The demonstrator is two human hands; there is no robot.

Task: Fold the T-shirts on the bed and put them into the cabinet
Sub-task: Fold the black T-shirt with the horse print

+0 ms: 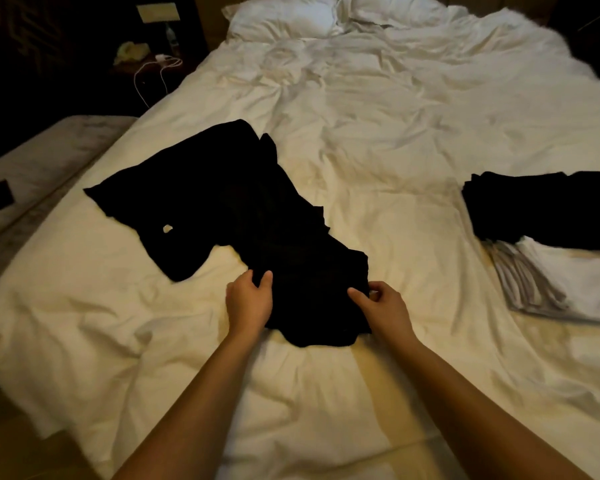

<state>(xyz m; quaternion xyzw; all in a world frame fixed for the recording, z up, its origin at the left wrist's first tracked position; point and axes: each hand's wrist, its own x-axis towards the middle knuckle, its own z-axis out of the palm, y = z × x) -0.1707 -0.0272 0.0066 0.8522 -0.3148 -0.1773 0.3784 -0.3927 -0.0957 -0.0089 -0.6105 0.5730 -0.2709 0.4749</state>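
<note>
A black T-shirt (229, 209) lies crumpled and stretched diagonally across the white bed (378, 140), with a small white label showing near its left side. My left hand (248, 304) grips the shirt's near edge on the left. My right hand (383, 308) pinches the near edge on the right. At the right edge of the bed a folded black garment (541, 209) lies on top of a folded white garment (575, 289).
White pillows (284, 15) lie at the head of the bed. A dark nightstand (146, 60) with a white cable stands at the back left. A bench (42, 168) runs along the bed's left side. No cabinet is in view.
</note>
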